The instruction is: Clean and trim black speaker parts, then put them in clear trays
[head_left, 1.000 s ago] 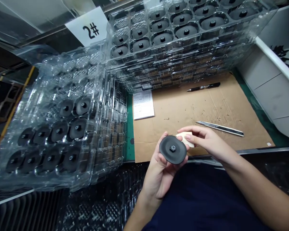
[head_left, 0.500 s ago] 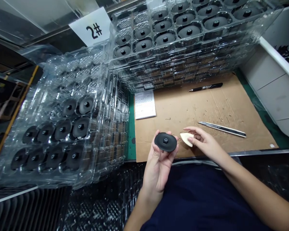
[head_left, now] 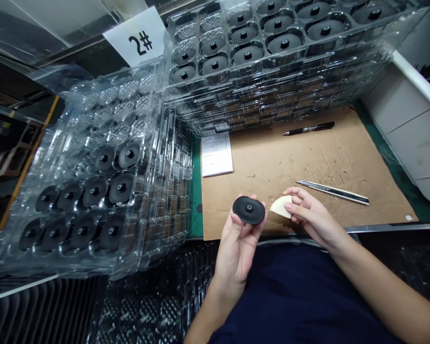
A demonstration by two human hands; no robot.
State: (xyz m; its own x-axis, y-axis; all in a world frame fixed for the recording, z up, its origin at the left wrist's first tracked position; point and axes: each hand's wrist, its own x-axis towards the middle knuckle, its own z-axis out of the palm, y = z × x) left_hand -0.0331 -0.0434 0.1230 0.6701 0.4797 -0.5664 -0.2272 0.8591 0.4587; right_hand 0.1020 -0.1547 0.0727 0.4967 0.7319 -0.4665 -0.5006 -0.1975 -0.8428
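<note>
Between the fingers and thumb of my left hand [head_left: 239,243] is a black oval part [head_left: 254,217], its flat face up with a small round stub at the centre. My right hand [head_left: 308,212] pinches a cream-coloured wedge [head_left: 281,207] that looks like a piece of sponge. The wedge is just right of the black part, with a small gap between them. Both are held above a sheet of brown cardboard [head_left: 251,162].
Clear plastic trays [head_left: 157,191] are stacked at left, and another stack [head_left: 272,71] stands behind; both hold similar black parts. On the cardboard lie a pen [head_left: 308,128], a utility knife [head_left: 333,192] and a printed paper slip [head_left: 217,155]. A white bin wall [head_left: 412,124] rises at right.
In my right hand the wedge has turned, so more of its broad face shows, and it has shifted slightly right. My left hand keeps hold of the black part, almost unmoved.
</note>
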